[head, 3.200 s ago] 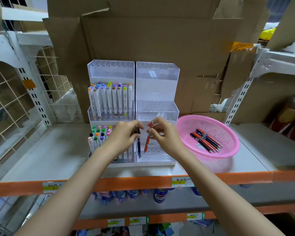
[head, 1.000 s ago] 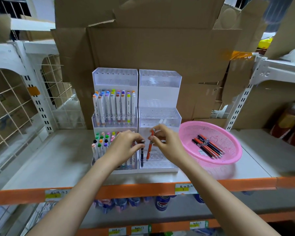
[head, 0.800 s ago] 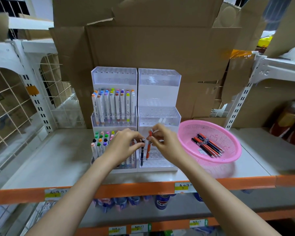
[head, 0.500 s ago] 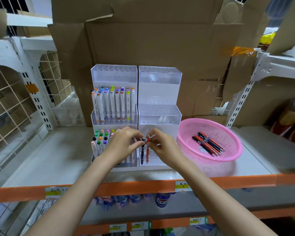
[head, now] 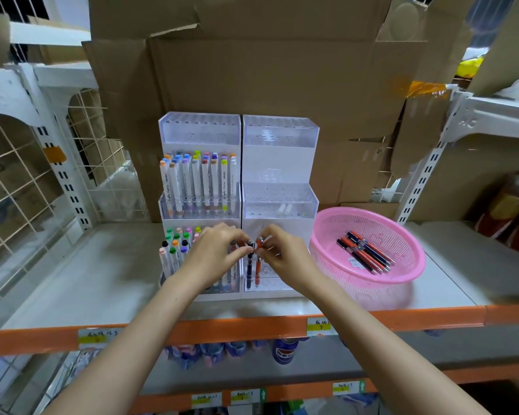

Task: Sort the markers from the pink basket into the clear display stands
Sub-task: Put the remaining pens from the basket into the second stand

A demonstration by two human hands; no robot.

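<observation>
**Two markers upright in the bottom tier of the right stand**

Flattened cardboard boxes (head: 282,70) fill the wall behind the right clear display stand (head: 280,163). The stand sits on a pale grey shelf board (head: 102,280) with an orange front edge (head: 222,330) that carries yellow price labels (head: 318,326). A white wire grid panel (head: 12,190) stands far to its left. Touching its left side is the left clear display stand (head: 200,130), whose lower two tiers hold coloured-cap markers (head: 198,181). Just to the right of the right stand is the pink basket (head: 402,277), with a cluster of orange and dark markers (head: 366,256) lying in it. In front of the stand's bottom tier, the left hand (head: 213,253) pinches the top of a black marker (head: 249,265) and the right hand (head: 288,256) pinches the top of an orange marker (head: 258,266). Both markers stand upright side by side at the left end of that tier.
</observation>
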